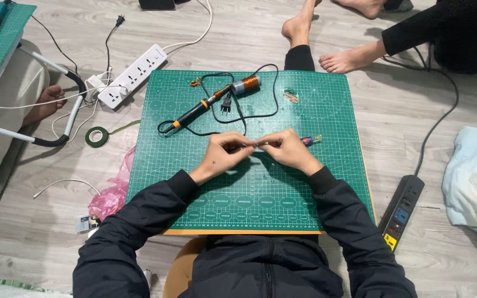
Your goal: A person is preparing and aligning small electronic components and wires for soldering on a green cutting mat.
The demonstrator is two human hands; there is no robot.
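Both arms in black sleeves reach forward and bend in toward each other, so the left hand (pixel 223 153) and the right hand (pixel 287 148) meet in the middle, knuckles up, with the fingers of each hand curled and the fingertips pinched close together, almost touching.
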